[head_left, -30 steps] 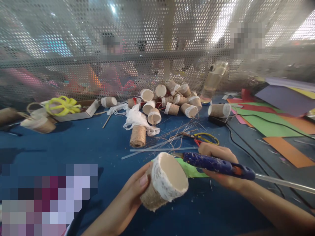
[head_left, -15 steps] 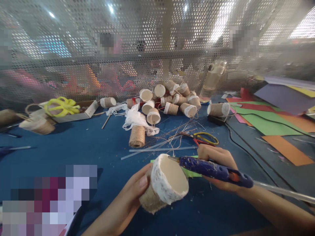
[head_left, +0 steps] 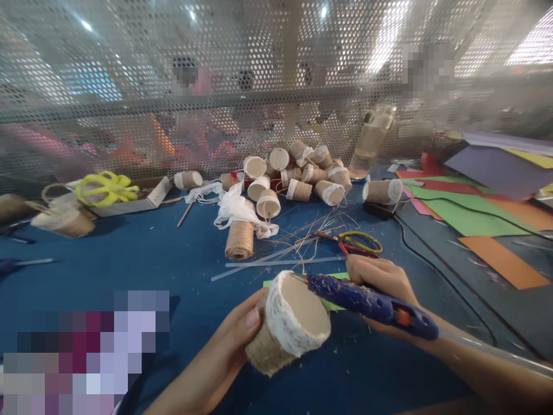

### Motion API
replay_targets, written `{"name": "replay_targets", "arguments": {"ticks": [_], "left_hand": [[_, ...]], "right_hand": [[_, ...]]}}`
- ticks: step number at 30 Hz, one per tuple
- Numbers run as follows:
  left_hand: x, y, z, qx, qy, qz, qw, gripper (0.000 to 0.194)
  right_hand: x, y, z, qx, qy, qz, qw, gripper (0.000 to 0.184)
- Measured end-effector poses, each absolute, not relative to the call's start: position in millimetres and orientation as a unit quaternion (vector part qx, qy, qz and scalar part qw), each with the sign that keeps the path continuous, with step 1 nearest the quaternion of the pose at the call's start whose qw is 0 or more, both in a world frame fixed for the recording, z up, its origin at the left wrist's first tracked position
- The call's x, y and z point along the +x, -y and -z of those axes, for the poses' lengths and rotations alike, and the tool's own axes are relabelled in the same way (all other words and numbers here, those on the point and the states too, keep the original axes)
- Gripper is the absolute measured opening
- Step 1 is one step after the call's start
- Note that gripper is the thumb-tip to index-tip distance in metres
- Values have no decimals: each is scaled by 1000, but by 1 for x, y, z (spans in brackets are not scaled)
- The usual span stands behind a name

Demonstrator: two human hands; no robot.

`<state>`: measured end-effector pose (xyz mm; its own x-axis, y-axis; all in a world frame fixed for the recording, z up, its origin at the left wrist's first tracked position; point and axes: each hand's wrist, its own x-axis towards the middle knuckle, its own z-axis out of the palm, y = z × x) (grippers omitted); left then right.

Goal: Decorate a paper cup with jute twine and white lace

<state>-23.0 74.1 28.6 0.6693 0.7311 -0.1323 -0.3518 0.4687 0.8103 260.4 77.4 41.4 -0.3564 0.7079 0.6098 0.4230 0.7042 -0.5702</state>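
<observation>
My left hand (head_left: pixel 242 325) is wrapped round the side of a paper cup (head_left: pixel 276 346) covered in brown twine, with a white lace band at its rim. The cup is tilted, its open mouth facing up and to the right. In my right hand (head_left: pixel 384 282) is a blue hot glue gun (head_left: pixel 371 302) with a clear glue stick coming out of its back end. Its nozzle is at the inner edge of the cup's rim; whether it touches cannot be told. Beneath the glue gun lies a piece of green paper (head_left: pixel 337 302), partly hidden.
Behind the cup lie scissors (head_left: pixel 358 242), clear glue sticks (head_left: pixel 280 264), loose twine strands and a twine spool (head_left: pixel 239 241). Several wrapped cups (head_left: pixel 298 190) are piled at the back, near a water bottle (head_left: pixel 372 141). Coloured paper (head_left: pixel 470 213) and black cables (head_left: pixel 440 282) lie on the right.
The glue gun has shifted slightly left, its rear end dipping a little. My left hand and the cup are nearly still.
</observation>
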Motion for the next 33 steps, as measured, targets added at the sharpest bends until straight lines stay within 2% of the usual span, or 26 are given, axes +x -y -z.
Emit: {"name": "replay_targets", "arguments": {"ticks": [6,14,20,25,33], "left_hand": [[-29,-78,-26,404,-227,-292,837,56],[-28,-78,-33,399,-232,-289,839,59],[-23,-74,-47,380,-232,-310,840,44],[-27,-73,-44,370,-248,-298,844,49],[-25,-74,-54,369,-244,-289,849,41]], "right_hand": [[257,-77,-40,-363,802,-142,452,29],[261,-76,-38,-363,789,-178,463,24],[261,-77,-38,-362,783,-192,467,21],[261,-77,-36,-351,788,-197,466,21],[262,-78,-37,-334,797,-207,458,18]]}}
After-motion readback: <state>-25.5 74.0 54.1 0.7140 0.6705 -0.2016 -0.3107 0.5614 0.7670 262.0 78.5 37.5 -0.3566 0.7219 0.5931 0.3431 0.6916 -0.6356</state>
